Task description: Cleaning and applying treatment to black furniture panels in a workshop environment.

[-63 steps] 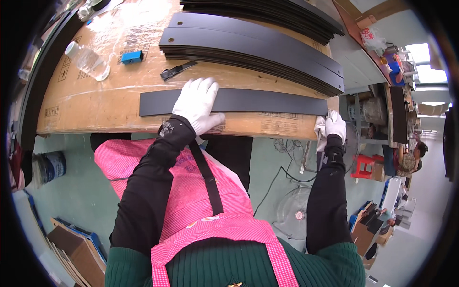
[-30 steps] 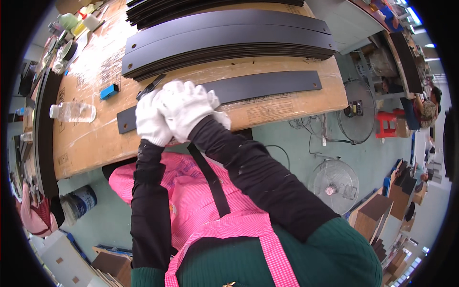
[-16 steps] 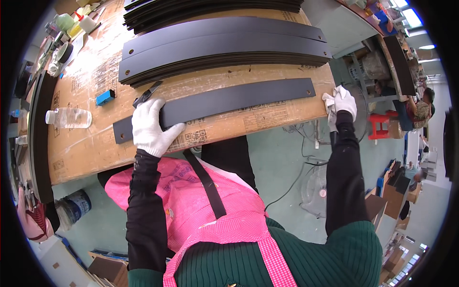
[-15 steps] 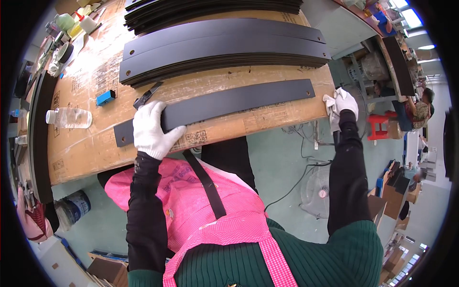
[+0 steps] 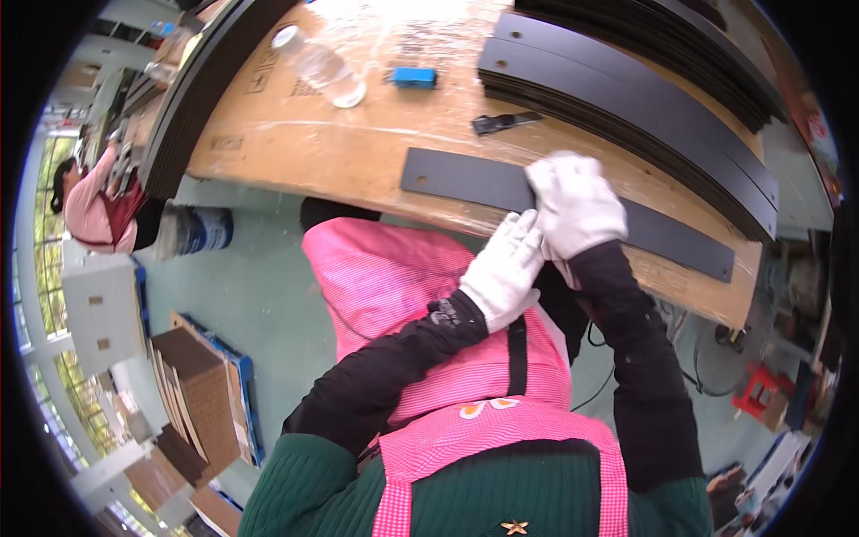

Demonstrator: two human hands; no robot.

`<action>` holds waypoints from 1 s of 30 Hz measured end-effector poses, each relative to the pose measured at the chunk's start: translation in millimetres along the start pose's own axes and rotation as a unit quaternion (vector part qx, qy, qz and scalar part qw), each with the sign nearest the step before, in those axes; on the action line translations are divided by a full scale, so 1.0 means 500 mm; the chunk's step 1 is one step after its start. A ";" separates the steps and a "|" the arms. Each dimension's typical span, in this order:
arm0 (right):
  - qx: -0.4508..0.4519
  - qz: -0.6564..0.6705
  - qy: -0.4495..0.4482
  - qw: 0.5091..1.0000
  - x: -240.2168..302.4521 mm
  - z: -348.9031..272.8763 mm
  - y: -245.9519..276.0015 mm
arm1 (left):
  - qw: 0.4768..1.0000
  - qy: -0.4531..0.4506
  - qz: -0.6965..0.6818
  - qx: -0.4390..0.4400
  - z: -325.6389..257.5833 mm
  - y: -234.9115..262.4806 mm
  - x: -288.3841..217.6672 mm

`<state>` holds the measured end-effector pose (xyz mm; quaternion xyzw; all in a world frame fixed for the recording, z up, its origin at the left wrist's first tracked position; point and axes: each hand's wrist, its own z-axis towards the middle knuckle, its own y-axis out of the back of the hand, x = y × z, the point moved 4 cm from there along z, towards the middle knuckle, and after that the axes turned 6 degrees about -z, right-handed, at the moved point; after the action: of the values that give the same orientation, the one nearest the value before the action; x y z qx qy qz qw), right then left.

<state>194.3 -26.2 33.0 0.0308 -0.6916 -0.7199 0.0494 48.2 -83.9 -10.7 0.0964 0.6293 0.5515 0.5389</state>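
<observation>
Since the earlier frames, our right hand [image 5: 579, 204] has come from past the dark strip's [image 5: 465, 179] four-o'clock end to its middle; our left hand [image 5: 504, 273] now sits at the right's seven o'clock. We bunch the right fingers over the strip and stretch the left ones out; we cannot tell whether either grasps anything. On the table [image 5: 268, 161], the strip runs from that right hand toward ten and four o'clock.

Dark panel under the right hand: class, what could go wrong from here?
The dark panel lies close to the front edge of the table, so a hard push might slide it over. The black tool lies between the panel and the stacked panels, so a wide sweep of the right hand could knock it.
</observation>
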 end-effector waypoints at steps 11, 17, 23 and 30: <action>-0.040 0.172 0.145 0.974 0.314 0.221 -0.024 | 0.978 0.071 0.018 0.194 -0.130 -0.015 0.006; -0.086 0.170 0.153 0.970 0.098 0.050 0.026 | 0.989 -0.016 -0.080 0.120 -0.137 0.026 -0.009; -0.011 -0.050 -0.354 0.934 -0.511 -0.290 -0.082 | 0.979 -0.041 -0.189 0.071 0.002 0.076 -0.057; -0.050 0.002 -0.617 0.786 -0.869 -0.533 -0.058 | 0.995 0.039 0.092 -0.004 0.225 0.045 -0.011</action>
<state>654.9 -240.4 -17.3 -0.4233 -0.5377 -0.6194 -0.3847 128.3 -13.0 31.4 0.1302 0.6362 0.6042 0.4618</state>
